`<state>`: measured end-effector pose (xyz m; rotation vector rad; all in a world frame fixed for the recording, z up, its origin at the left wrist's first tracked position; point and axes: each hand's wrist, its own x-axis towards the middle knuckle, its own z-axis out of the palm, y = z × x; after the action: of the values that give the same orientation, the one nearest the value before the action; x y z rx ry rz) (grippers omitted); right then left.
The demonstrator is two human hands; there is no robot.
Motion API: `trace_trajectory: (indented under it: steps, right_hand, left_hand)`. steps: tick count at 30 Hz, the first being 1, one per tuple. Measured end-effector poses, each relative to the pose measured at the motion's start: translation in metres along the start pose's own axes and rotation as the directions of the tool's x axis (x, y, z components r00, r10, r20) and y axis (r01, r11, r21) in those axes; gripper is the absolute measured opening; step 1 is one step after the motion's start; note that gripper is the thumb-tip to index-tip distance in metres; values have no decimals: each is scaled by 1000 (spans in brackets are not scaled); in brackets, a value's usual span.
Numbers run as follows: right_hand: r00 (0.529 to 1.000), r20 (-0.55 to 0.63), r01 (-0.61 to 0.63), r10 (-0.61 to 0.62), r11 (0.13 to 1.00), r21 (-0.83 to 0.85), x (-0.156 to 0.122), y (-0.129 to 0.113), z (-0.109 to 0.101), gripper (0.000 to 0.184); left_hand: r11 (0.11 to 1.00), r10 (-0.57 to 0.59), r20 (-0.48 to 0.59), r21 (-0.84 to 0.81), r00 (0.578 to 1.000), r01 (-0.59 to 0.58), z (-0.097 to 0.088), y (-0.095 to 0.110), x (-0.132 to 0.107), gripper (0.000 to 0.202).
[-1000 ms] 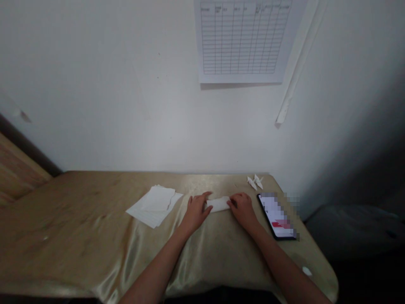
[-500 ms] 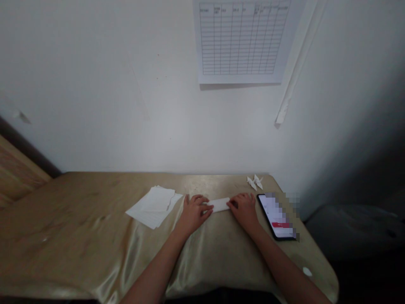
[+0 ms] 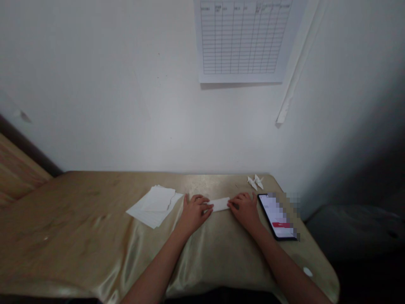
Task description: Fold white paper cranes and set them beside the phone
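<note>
A narrow strip of folded white paper lies on the gold tablecloth between my hands. Its left end is pinched by my left hand, thumb on the near side and fingers curled over the far side. At the other end my right hand grips the paper between thumb and fingertips. Both ends of the strip are partly hidden under the fingers. Left of my left hand is a loose stack of white paper sheets, some with torn edges.
Two small folded paper figures sit near the table's back right edge. A lit phone lies right of my right hand. A small white round piece is by the right edge. A printed chart hangs on the wall behind.
</note>
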<state>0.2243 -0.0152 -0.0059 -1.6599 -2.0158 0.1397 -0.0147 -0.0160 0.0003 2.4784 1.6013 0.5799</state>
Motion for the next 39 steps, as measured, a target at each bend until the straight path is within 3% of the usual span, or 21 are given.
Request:
trace_trajectory:
  steps: [31, 39]
  right_hand:
    - [997, 73, 20, -15, 997, -69, -1, -5, -1, 24]
    - [997, 76, -26, 27, 999, -20, -1, -8, -1, 22]
  left_hand:
    - [998, 13, -69, 67, 998, -8, 1, 7, -2, 21]
    - [987, -106, -82, 116, 991, 115, 8, 25, 5, 18]
